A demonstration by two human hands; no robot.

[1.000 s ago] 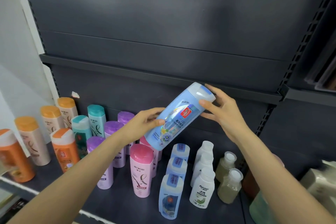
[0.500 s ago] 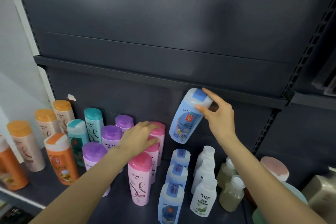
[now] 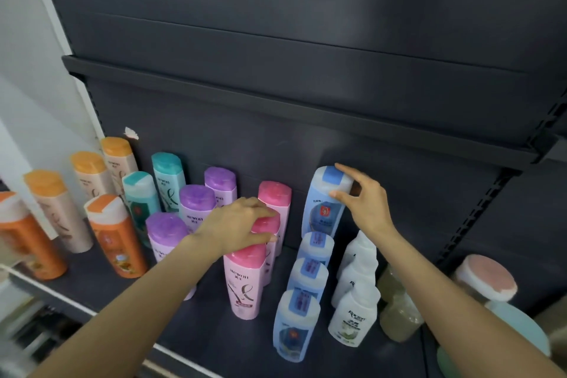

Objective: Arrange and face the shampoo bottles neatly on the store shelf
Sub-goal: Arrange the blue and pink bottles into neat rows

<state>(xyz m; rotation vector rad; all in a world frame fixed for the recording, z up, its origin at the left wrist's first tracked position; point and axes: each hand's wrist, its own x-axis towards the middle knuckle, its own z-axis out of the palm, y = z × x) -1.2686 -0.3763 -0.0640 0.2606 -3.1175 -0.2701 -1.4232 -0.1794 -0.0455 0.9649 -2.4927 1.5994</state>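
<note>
The right hand (image 3: 363,202) pinches the cap of the blue bottle (image 3: 325,202), upright at the back of the blue row on the shelf (image 3: 214,313), directly left of the grip. The left hand (image 3: 237,225) rests curled over a pink bottle (image 3: 267,225).

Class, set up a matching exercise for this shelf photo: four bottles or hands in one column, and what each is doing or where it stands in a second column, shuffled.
Column A
1. right hand
2. left hand
3. white bottle
4. orange-capped beige bottle

Column B
a. front of its row, label facing out
b. back left, by the wall
c. grips the blue bottle's cap
d. rests on the pink bottles

Pairs: 1-c, 2-d, 3-a, 4-b
</note>
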